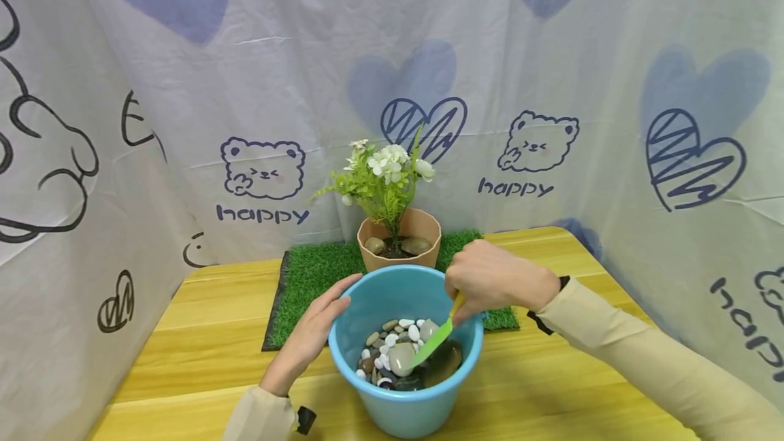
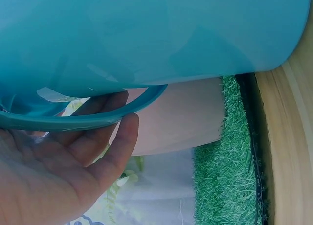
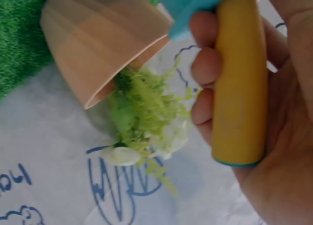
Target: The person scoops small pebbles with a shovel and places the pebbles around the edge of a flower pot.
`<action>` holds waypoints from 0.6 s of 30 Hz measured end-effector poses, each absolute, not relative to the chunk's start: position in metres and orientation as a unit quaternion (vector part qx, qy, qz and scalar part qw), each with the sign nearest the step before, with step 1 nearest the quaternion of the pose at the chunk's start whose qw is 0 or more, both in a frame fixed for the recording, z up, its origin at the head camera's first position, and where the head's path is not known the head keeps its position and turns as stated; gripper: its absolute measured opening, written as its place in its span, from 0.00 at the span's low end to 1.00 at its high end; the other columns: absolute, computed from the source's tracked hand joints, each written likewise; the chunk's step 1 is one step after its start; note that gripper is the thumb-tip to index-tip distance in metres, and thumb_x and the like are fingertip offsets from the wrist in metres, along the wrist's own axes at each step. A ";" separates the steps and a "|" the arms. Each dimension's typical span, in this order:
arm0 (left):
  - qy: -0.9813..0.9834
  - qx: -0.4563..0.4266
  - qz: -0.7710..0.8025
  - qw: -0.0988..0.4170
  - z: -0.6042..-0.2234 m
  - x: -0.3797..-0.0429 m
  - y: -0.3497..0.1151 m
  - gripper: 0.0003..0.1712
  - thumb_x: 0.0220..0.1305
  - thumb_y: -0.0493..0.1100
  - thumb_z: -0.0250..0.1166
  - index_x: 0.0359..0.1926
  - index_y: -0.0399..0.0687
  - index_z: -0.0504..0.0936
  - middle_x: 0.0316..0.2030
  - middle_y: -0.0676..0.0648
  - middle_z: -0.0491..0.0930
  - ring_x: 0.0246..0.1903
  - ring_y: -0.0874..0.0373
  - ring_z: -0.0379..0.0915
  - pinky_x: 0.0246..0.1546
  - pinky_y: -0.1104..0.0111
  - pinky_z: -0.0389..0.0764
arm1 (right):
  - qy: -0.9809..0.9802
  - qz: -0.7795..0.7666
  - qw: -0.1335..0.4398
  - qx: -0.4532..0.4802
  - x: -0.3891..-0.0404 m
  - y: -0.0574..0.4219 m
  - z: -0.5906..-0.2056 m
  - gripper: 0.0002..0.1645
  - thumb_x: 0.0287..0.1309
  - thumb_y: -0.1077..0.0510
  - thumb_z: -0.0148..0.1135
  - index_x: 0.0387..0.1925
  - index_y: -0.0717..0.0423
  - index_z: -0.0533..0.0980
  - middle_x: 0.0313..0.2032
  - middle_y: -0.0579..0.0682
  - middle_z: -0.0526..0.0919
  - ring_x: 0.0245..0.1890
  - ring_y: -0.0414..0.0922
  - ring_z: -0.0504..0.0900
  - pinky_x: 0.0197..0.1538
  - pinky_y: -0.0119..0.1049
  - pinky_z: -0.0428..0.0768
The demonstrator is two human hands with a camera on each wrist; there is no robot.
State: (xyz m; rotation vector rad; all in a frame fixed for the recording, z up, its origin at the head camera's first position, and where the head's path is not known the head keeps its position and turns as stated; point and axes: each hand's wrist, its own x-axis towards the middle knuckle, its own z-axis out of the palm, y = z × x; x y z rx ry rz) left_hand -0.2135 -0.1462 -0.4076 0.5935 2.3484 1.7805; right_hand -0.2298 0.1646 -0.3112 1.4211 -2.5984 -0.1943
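A light-blue bucket (image 1: 410, 414) stands at the table's front, with white, grey and brown pebbles (image 1: 392, 342) inside. My left hand (image 1: 312, 329) holds its left side by the rim. In the left wrist view, the fingers (image 2: 124, 137) bend around a blue curved handle (image 2: 88, 120) at the bucket's side. My right hand (image 1: 490, 278) grips a small trowel by its yellow handle (image 3: 239, 83) above the bucket's right rim. The trowel's green blade (image 1: 433, 346) slants down into the bucket, its tip over a large pale stone (image 1: 402, 359). A big dark stone (image 1: 442, 363) lies beside it.
Behind the bucket stands a tan flowerpot (image 1: 398, 262) with white flowers (image 1: 388, 163), green leaves and two stones. It sits on a green turf mat (image 1: 312, 278) on the yellow wooden table (image 1: 202, 332). A printed white curtain (image 1: 263, 87) hangs around the back and sides.
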 end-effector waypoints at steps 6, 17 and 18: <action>0.775 0.198 0.597 0.066 -0.408 -0.213 -0.145 0.26 0.78 0.51 0.44 0.73 0.55 0.62 0.67 0.39 0.69 0.57 0.40 0.76 0.52 0.54 0.82 | -0.876 -0.129 0.076 0.459 -0.222 0.151 -0.306 0.43 0.33 0.34 0.78 0.07 0.40 0.49 0.14 0.39 0.42 0.17 0.37 0.42 0.21 0.32 0.43; 0.766 0.195 0.609 0.070 -0.409 -0.213 -0.145 0.26 0.78 0.51 0.44 0.73 0.57 0.62 0.67 0.39 0.69 0.57 0.38 0.75 0.53 0.51 0.81 | -0.859 -0.189 0.145 0.454 -0.209 0.134 -0.307 0.44 0.25 0.39 0.78 0.11 0.43 0.45 0.17 0.41 0.41 0.20 0.39 0.41 0.21 0.33 0.42; 0.766 0.193 0.610 0.070 -0.408 -0.213 -0.145 0.26 0.78 0.51 0.44 0.73 0.57 0.62 0.67 0.39 0.69 0.57 0.38 0.75 0.53 0.51 0.81 | -0.854 -0.195 0.151 0.457 -0.209 0.133 -0.309 0.44 0.25 0.39 0.78 0.11 0.43 0.45 0.18 0.41 0.41 0.20 0.39 0.42 0.21 0.33 0.43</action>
